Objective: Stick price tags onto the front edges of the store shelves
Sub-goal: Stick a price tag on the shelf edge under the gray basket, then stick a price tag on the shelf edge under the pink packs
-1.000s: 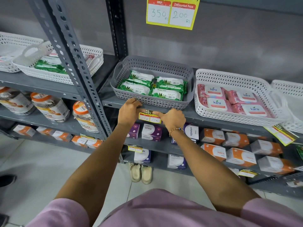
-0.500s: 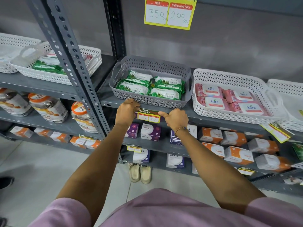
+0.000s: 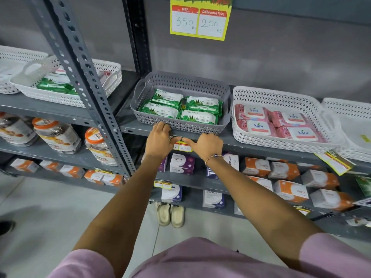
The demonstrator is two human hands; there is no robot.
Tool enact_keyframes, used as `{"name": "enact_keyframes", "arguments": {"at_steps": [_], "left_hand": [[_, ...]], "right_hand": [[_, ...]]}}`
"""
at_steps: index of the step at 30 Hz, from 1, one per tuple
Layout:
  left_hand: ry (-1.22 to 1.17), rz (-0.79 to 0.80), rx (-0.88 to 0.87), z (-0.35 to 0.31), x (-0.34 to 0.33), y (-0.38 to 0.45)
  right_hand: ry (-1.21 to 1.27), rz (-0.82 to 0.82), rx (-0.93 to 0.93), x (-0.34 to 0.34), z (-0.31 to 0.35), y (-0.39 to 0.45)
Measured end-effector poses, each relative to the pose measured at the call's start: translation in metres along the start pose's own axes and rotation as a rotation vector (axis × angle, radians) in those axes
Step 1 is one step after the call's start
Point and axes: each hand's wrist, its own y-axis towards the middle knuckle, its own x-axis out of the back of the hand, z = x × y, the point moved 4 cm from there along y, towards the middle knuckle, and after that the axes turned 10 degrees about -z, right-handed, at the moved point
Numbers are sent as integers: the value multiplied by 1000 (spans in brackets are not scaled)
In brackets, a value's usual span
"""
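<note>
A small yellow price tag lies against the front edge of the grey shelf, below the grey basket of green wipe packs. My left hand covers the tag's left part, fingers resting on the shelf edge and basket base. My right hand presses the tag's top right with thumb and forefinger. Only the tag's lower middle shows. Another yellow tag hangs tilted from the same shelf edge further right.
A white basket of pink Kara packs sits right of the grey one. A perforated grey upright stands to the left, with jars behind it. Boxes fill lower shelves. A large yellow price sign hangs above. Shoes lie on the floor.
Both hands have drawn together over the tag, which now sits flatter against the shelf edge and is more covered. The view has tilted slightly upward.
</note>
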Motion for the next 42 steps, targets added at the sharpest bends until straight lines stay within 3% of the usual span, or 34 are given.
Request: {"name": "enact_keyframes", "arguments": {"at_steps": [16, 20, 23, 29, 35, 42], "left_hand": [[-198, -10, 98, 11, 15, 7], [-138, -99, 128, -13, 17, -13], [-181, -112, -4, -69, 11, -26], [-365, -49, -308, -207, -4, -38], [-473, 8, -516, -339, -25, -36], [-239, 170, -687, -440, -78, -35]], "right_hand": [[4, 39, 85, 12, -25, -7], [126, 3, 101, 32, -39, -18], [247, -57, 51, 50, -63, -30], [375, -331, -89, 98, -157, -66], [375, -408, -280, 147, -270, -86], [317, -418, -586, 171, -403, -98]]}}
